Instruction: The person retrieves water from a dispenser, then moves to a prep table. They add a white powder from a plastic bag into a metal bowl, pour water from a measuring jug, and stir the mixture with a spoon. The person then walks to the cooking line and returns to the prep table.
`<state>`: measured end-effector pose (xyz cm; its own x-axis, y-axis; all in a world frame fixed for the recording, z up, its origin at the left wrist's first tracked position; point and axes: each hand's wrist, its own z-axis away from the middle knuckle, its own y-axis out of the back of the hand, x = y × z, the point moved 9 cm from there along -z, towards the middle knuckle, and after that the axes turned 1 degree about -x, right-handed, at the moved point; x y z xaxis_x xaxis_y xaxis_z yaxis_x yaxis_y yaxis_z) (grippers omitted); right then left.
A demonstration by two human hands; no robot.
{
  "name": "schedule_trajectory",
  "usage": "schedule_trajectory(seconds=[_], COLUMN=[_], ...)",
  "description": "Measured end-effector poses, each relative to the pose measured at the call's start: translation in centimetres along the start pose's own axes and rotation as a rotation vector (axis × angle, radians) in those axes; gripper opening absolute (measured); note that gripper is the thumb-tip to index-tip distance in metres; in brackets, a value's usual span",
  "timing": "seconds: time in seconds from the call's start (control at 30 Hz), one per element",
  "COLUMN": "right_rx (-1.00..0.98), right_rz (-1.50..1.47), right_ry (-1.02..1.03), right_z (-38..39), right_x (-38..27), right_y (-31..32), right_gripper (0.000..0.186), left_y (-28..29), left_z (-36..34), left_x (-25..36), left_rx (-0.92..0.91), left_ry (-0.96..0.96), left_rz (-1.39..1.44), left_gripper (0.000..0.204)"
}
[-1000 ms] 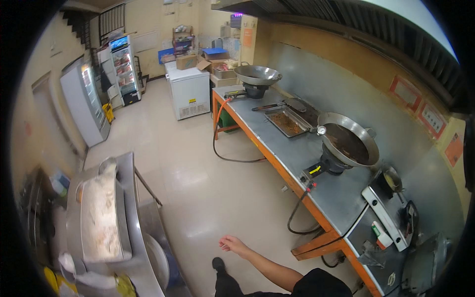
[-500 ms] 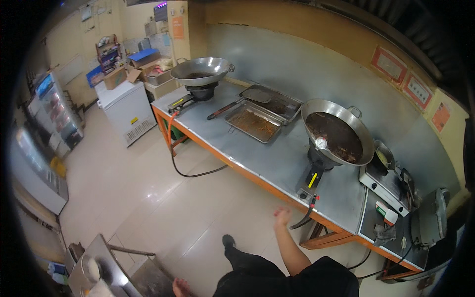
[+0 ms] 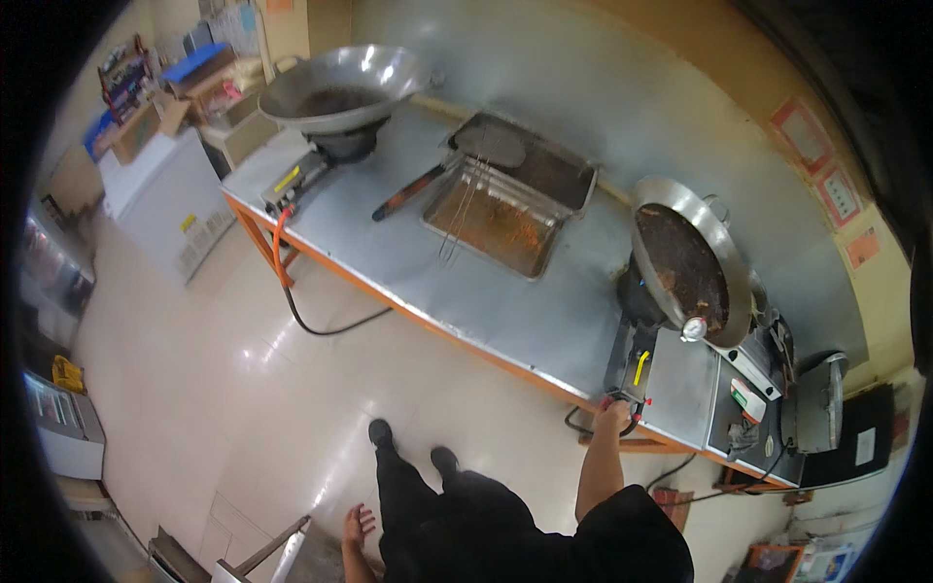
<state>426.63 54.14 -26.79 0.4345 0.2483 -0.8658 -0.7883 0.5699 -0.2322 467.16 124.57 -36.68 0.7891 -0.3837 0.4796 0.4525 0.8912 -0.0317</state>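
Observation:
My right hand [image 3: 612,413] has its fingers closed at the front end of a gas burner [image 3: 632,374], at the knob by the table's front edge. A yellow strip marks the burner's arm. On that burner sits a large metal wok [image 3: 729,248] of dark oil with brown pieces of food in it. A round dial thermometer [image 3: 694,328] is at the wok's near rim. Low over the floor hangs my left hand [image 3: 359,525], open and holding nothing, its fingers apart.
A second wok [image 3: 340,92] stands on another burner at the table's far left. Between them lie metal trays [image 3: 496,219] with a long-handled strainer [image 3: 418,189]. A small stove [image 3: 758,364] is at right; a white chest freezer [image 3: 160,199] stands at left. Black hoses hang by the table.
My right hand has moved forward from in front of the table to the burner's front end and closed there. My view has shifted and my feet have stepped; the left hand shows more fully.

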Motion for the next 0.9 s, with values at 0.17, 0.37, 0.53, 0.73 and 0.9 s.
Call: schedule_trajectory(seconds=[0.17,0.37,0.53,0.73,0.9], right_rx=[0.212,0.203,0.038,0.004,0.526], right_rz=[0.148,0.066,0.030,0.013,0.346], right_ry=[0.008,0.057,0.019,0.056,0.421], right_z=[0.6,-0.7,-3.6,-4.4,5.6], right_x=[-1.1,-1.1,-0.1,-0.4,-1.3], right_y=[1.8,1.9,3.3,4.3,-0.5], right_gripper=[0.027,0.029,0.038,0.029,0.029], left_y=[6.8,16.3,15.9,8.8,6.0], left_z=[-3.6,-4.6,-6.0,-8.2,-9.3], left_x=[6.5,15.0,21.1,25.4,25.5], left_rx=[-0.081,0.120,0.128,-0.048,-0.121], left_ry=[0.047,0.112,0.084,0.034,-0.007], left_rz=[-0.246,-0.250,-0.287,-0.422,-0.366], left_gripper=[0.055,0.053,0.046,0.047,0.044])
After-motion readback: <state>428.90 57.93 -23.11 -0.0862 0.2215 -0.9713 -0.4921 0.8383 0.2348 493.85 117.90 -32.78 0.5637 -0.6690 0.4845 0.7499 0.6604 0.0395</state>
